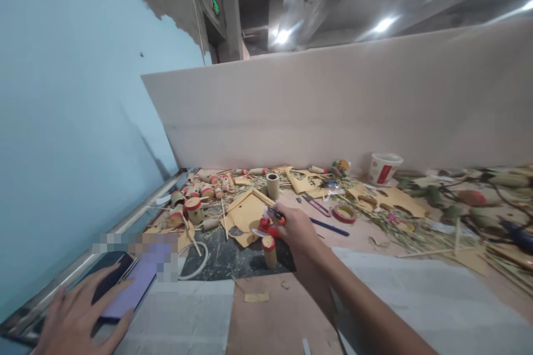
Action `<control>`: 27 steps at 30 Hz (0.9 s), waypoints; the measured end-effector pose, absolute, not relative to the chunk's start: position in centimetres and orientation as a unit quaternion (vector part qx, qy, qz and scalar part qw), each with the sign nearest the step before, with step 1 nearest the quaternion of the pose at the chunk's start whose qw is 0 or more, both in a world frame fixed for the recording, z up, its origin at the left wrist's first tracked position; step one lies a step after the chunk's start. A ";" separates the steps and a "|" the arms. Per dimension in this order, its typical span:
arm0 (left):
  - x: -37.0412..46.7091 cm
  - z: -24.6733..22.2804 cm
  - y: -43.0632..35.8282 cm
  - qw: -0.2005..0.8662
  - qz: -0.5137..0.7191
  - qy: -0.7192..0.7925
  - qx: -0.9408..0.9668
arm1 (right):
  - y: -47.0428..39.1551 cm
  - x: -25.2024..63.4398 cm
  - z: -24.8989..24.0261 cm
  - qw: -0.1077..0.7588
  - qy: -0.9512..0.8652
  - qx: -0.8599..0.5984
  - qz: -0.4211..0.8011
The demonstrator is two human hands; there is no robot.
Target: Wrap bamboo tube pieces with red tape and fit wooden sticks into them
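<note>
My left hand [83, 310] is spread at the lower left, with fingertips over the edge of a flat purple case [135, 288] and a dark flat item beside it. My right hand [297, 227] is closed on a slim black-and-orange tool [277, 215], whose exact kind I cannot make out. Just below that hand are a red-and-white item [264, 227], partly hidden, and an upright bamboo piece [269, 252] with a red-banded top. Behind them lies a tan house-shaped board [245, 211] on a dark mat [220, 260].
Several red-banded bamboo pieces [194, 211] crowd the back left. An upright bamboo tube [272, 186], purple-handled scissors [318, 205], a tape roll [344, 213] and a blue stick [330, 227] lie farther back. A paper cup [385, 169] stands before the pale partition [266, 116].
</note>
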State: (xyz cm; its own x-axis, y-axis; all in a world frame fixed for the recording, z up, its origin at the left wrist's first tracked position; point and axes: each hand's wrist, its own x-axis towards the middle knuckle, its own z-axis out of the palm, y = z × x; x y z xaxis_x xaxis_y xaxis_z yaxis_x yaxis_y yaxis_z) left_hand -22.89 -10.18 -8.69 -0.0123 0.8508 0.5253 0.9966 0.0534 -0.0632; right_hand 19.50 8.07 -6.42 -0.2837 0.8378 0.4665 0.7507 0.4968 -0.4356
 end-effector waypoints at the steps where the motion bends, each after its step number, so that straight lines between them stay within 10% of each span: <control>1: -22.8 -8.6 -10.4 0.234 -0.159 -0.689 -0.667 | 8.1 19.4 -6.4 0.334 -0.797 -0.498 0.069; 27: -20.4 -7.2 -11.3 0.217 -0.065 -0.710 -0.666 | 8.1 19.7 -6.3 0.350 -0.780 -0.511 0.091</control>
State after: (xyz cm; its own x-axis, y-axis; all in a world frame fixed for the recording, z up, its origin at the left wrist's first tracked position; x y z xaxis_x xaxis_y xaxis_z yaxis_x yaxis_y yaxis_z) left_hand -20.42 -11.29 -7.17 -0.0179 0.9188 0.3944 0.9748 0.1038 -0.1974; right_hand 19.71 8.10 -6.33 -0.2325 0.8604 0.4535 0.7328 0.4615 -0.5000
